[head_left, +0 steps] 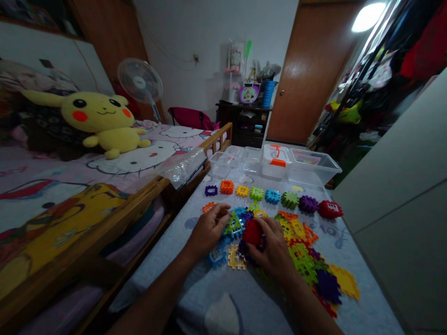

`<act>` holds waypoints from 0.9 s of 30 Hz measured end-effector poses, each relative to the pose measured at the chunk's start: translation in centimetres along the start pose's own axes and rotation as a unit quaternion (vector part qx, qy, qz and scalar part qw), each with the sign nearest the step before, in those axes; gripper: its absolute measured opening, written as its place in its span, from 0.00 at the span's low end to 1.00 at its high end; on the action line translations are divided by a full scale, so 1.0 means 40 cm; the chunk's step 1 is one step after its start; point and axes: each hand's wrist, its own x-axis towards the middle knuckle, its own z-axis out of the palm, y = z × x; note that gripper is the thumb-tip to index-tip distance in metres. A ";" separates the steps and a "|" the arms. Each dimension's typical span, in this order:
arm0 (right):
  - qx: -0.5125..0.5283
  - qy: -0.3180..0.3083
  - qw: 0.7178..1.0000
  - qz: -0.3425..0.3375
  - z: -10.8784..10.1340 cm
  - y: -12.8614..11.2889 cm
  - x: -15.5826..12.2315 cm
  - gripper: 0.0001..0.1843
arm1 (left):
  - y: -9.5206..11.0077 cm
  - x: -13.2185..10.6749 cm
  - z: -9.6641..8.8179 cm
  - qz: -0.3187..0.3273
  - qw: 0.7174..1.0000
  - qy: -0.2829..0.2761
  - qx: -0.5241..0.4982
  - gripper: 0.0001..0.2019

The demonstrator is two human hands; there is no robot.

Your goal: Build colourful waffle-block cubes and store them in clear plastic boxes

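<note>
Over the pile of flat plastic building pieces, my right hand has its thumb and fingers around a red building piece. Dark purple pieces lie against it, partly hidden by the hand. My left hand is at the pile's left side, fingers bent and apart, beside a green triangular piece and blue pieces. Nothing shows in its grip. Below it lie a blue window piece and a pale yellow frame piece.
Behind the pile, colour-sorted stacks run in a row from a dark purple frame to a red stack. Clear plastic boxes stand at the table's far end. A wooden bed rail borders the left; loose yellow pieces lie right.
</note>
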 end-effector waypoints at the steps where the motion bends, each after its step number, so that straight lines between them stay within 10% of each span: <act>1: -0.001 -0.001 1.000 0.003 0.000 0.001 0.000 0.26 | -0.011 0.005 -0.031 0.000 0.999 0.025 0.029 0.16; 7: -0.005 -0.010 1.000 0.008 0.002 0.000 -0.003 0.26 | -0.073 0.014 -0.155 -0.026 0.981 0.010 0.194 0.16; 15: 0.002 -0.041 0.999 0.009 -0.012 -0.026 0.009 0.27 | -0.106 0.075 -0.102 -0.045 0.940 -0.058 0.332 0.16; 20: -0.011 -0.069 0.998 -0.003 -0.127 -0.037 0.028 0.28 | -0.132 0.112 -0.086 -0.056 0.918 -0.061 0.388 0.16; 27: -0.142 -0.038 0.983 0.111 -0.384 0.266 0.098 0.25 | -0.154 0.133 -0.081 -0.040 0.929 -0.084 0.359 0.14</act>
